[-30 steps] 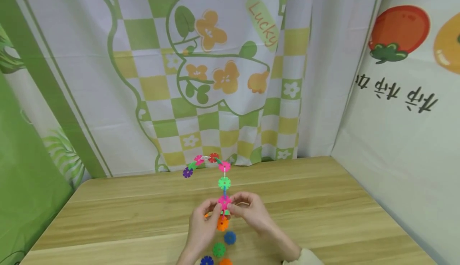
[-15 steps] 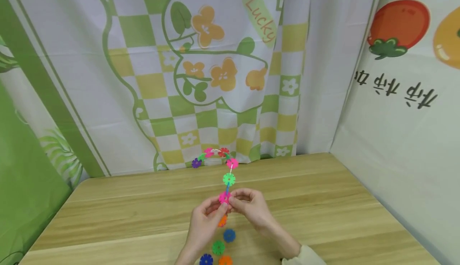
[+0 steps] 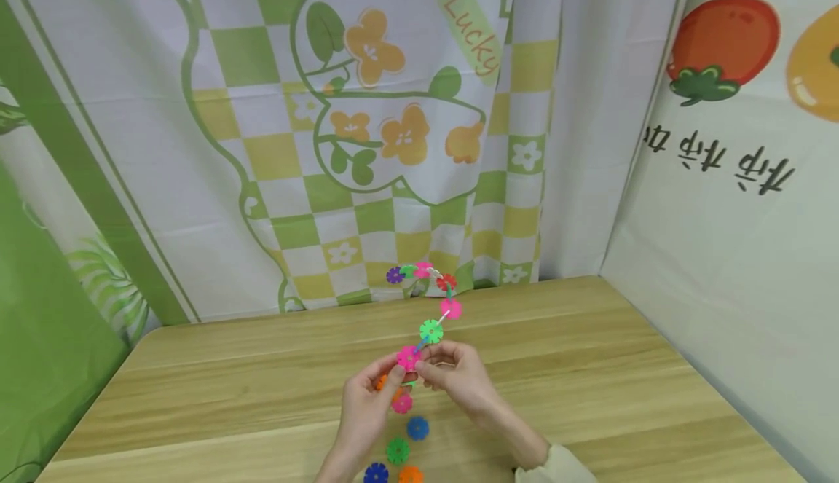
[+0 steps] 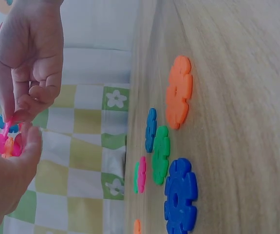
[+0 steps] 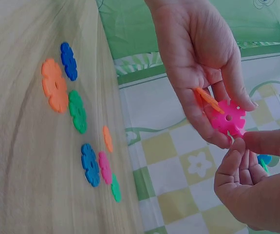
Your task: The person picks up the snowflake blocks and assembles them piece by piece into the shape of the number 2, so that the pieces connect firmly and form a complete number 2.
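Observation:
My left hand [image 3: 364, 404] pinches a pink notched flower disc [image 5: 229, 117] between thumb and fingers. An orange disc [image 5: 209, 100] sticks out from it at an angle, against the same hand's fingers. My right hand [image 3: 461, 383] pinches the pink piece's right side, where a second pink piece shows edge-on in the left wrist view. From the hands a chain of interlocked discs curves up and away, through a light green disc [image 3: 431, 331], another pink disc [image 3: 451, 309] and a red disc [image 3: 446, 282] to a purple disc [image 3: 395, 275] at its far end.
Loose discs lie flat on the wooden table [image 3: 229, 381] below the hands: blue [image 3: 418, 428], green [image 3: 398, 451], dark blue [image 3: 376, 473], orange [image 3: 411, 475] and pink [image 3: 402, 402], among others. A checked curtain [image 3: 393, 213] hangs behind the table.
The chain's far end has swung to the right, and its lower part now leans right instead of standing straight. Both hands stay close together, and the orange disc at the left hand shows more clearly.

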Motion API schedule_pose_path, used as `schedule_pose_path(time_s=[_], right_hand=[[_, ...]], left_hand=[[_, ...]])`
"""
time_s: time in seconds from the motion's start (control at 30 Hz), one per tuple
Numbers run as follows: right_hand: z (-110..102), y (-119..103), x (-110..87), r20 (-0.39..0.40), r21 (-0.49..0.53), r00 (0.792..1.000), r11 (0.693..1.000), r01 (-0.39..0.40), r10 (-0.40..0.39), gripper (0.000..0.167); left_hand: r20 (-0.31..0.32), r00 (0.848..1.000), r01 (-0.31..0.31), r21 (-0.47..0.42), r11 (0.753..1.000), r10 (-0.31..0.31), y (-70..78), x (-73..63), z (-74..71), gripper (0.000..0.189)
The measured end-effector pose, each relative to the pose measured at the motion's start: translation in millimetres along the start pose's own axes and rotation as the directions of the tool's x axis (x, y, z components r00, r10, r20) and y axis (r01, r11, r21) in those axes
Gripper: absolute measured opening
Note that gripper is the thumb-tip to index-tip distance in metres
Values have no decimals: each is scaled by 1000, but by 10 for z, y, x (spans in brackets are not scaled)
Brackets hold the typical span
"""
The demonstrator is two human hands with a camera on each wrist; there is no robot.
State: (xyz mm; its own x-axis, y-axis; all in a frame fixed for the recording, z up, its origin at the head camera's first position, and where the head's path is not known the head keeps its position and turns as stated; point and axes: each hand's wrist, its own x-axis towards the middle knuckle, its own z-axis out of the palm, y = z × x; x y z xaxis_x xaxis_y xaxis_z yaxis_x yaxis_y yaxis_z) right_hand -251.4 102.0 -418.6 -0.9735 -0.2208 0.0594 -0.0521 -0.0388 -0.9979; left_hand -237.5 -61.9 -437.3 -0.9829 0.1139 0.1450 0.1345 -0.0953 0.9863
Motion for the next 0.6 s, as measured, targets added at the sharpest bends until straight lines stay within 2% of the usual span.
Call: schedule_pose_path(time_s=[0.2, 0.33, 0.47, 0.6], right_hand=[[-27, -6, -1, 18, -63, 999, 997, 33, -32, 21], [-44, -12, 1, 38, -76, 998, 996, 53, -50, 21], [-57, -19, 10, 47, -86, 997, 994, 63, -59, 20], [-69, -35, 5, 58, -99, 996, 993, 69, -63, 20]], left_hand=[[77, 997, 4, -31, 1000, -1, -15, 8, -5, 39], [101, 995, -19, -17, 1000, 20, -17, 6, -3, 40], [120, 993, -8, -39, 999, 12, -9, 2, -13, 42], [149, 989, -3, 2, 1000, 2, 5, 6, -52, 44]])
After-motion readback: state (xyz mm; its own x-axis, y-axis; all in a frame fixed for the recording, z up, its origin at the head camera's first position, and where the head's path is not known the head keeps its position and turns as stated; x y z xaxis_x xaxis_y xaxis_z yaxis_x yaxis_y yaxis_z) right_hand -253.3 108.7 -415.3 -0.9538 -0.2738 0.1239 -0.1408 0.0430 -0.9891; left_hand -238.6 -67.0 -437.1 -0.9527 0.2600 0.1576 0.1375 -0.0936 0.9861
